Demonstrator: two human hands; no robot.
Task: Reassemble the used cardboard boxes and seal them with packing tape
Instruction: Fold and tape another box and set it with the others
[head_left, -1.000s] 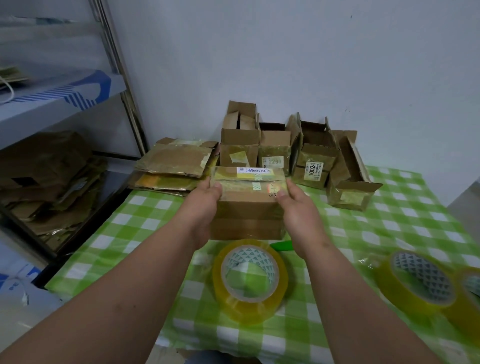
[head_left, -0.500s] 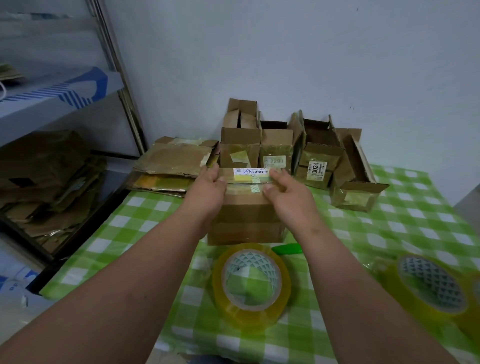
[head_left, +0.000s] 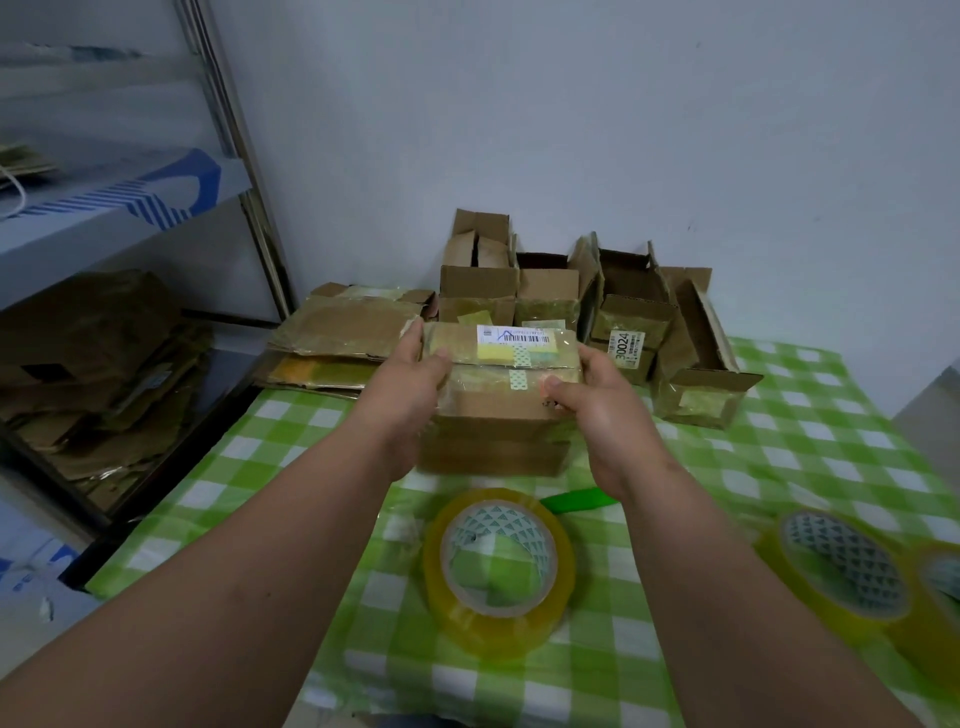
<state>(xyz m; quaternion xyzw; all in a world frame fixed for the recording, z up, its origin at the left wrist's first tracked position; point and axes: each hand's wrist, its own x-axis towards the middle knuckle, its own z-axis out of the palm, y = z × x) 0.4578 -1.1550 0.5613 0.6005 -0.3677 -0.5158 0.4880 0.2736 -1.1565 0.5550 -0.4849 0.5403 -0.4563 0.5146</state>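
Box (head_left: 498, 400) is being held just behind the tape roll (head_left: 498, 566), left hand (head_left: 410, 379) and right hand (head_left: 597, 395) clamped on its ends. Probably light, stiff; glossy old tape looks slippery, so bare side edges are being favoured.

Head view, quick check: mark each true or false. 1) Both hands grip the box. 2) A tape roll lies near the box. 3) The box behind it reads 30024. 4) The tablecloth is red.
1) True: the left hand and right hand hold the box by its ends.
2) True: the tape roll lies flat in front of it.
3) True: the labelled box reads 30024.
4) False: the tablecloth is green and white checked.
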